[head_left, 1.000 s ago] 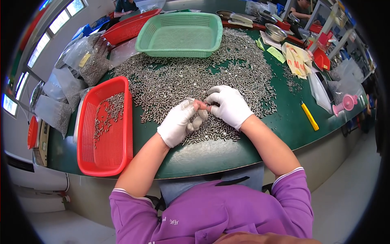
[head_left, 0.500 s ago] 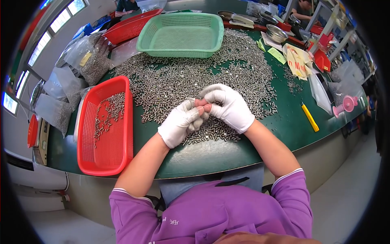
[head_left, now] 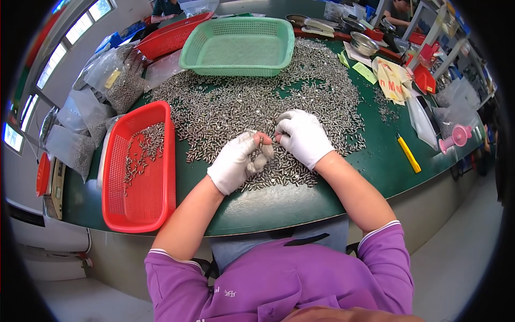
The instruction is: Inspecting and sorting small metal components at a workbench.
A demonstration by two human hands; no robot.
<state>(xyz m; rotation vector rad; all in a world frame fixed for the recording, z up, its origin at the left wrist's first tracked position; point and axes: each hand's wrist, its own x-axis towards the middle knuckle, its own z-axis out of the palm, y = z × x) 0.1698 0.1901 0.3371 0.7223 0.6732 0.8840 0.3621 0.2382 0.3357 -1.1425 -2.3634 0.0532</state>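
Note:
A wide heap of small silver metal parts [head_left: 257, 102] covers the middle of the green table [head_left: 268, 206]. My left hand [head_left: 236, 161], in a white glove, is curled over the near edge of the heap with several parts gathered in its fingers. My right hand [head_left: 303, 137], also gloved, rests on the heap beside it, its fingertips pinching at parts close to the left thumb. The two hands almost touch. A red basket [head_left: 161, 204] with a thin scatter of the same parts stands to the left of my left forearm.
An empty green basket [head_left: 238, 45] sits at the far side of the heap, a second red basket [head_left: 171, 35] behind it. Clear bags of parts [head_left: 120, 80] lie at the far left. A yellow tool [head_left: 409, 154] and papers [head_left: 391, 80] lie at the right. Other people work in the background.
My left hand has drawn slightly back toward me and curled tighter with parts in it. My right hand stays on the heap, fingers still working beside the left thumb.

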